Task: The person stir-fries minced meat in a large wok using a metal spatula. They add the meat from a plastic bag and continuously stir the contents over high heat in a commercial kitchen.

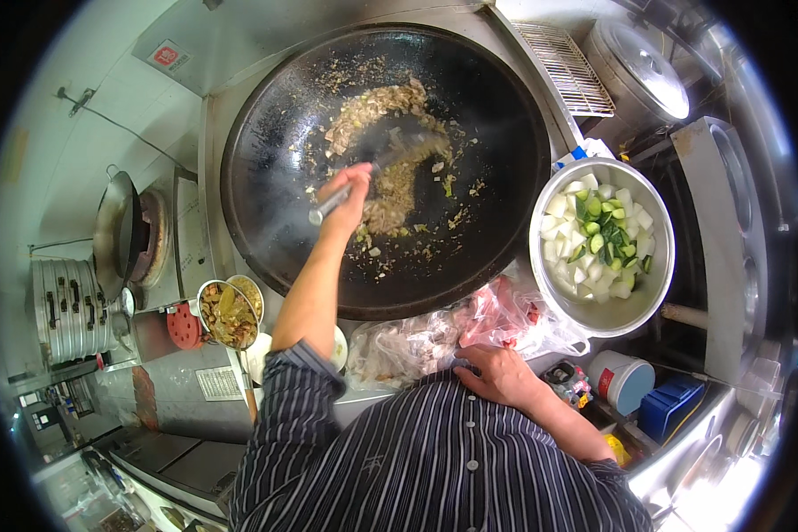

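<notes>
My left hand (350, 191) is closed around the metal handle of a wok spatula (328, 206). Its blade, smeared by motion, is among the food in a large black wok (275, 239). Pale minced bits (372, 111) form a curved band along the wok's bottom, with smaller crumbs and green scraps scattered round them. My right hand (504, 379) rests at the near counter edge, fingers loosely spread and seemingly holding nothing. Just beyond it lie clear plastic bags of meat (408, 350) and a pinkish bag (496, 315).
A steel bowl (658, 297) of white chunks and green cucumber-like pieces stands right of the wok. At left are a strainer of brown spices (229, 315), a red perforated disc (184, 326) and a smaller wok (115, 232). A lidded pot (643, 71) and wire rack (566, 66) sit far right.
</notes>
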Demonstrator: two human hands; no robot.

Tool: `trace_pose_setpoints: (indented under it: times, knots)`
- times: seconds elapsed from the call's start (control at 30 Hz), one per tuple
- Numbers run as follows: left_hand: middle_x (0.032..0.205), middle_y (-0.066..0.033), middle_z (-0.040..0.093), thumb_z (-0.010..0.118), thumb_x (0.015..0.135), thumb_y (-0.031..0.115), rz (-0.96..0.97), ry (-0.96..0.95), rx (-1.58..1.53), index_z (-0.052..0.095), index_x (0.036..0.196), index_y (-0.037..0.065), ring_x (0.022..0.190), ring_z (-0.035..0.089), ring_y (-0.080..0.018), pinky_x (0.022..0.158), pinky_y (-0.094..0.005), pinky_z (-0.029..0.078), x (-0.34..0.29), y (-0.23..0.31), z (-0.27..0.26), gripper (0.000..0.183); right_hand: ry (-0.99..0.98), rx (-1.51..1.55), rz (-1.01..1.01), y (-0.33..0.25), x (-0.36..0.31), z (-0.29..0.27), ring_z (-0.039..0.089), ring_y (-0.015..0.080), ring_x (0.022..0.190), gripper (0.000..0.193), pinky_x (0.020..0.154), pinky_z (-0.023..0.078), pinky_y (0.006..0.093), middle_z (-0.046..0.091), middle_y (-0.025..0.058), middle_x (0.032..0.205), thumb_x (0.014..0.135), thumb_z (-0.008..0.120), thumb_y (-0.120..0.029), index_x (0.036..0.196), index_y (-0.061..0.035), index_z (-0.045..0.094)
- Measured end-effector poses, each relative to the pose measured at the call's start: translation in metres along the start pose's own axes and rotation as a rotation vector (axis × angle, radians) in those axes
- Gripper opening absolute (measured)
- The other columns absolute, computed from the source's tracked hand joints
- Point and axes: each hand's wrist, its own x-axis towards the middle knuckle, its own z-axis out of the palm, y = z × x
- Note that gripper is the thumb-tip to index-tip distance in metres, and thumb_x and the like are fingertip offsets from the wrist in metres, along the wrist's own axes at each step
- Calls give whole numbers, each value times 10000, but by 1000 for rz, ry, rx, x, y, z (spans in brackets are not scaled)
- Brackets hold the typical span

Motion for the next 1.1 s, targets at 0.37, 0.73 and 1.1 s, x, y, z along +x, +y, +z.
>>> trace_pose_setpoints:
  times: [0.37, 0.73, 1.1]
  knots:
    - [837, -30, 741, 665, 924, 114, 223, 13, 380, 751, 972, 29, 769, 669, -104, 722, -267, 528, 22, 32, -88, 130, 0, 18, 20, 4, -3, 3, 689, 382, 890, 315, 779, 567, 435, 707, 199, 981, 893, 702, -219, 1123, -9, 657]
    - [968, -64, 768, 668, 950, 193, 317, -363, 231, 744, 1014, 52, 870, 688, -100, 809, -299, 547, -39, 59, -66, 172, 26, 2, 36, -1, -8, 8, 690, 380, 816, 292, 724, 562, 446, 699, 200, 889, 885, 692, -247, 1060, -14, 663]
    - [1071, -52, 753, 621, 1006, 244, 197, 229, -184, 701, 1023, 39, 964, 681, -144, 832, -289, 532, 49, -29, -9, 220, 65, -61, -25, -1, -7, 7, 697, 378, 826, 321, 719, 566, 449, 706, 209, 915, 882, 696, -266, 1081, -16, 664]
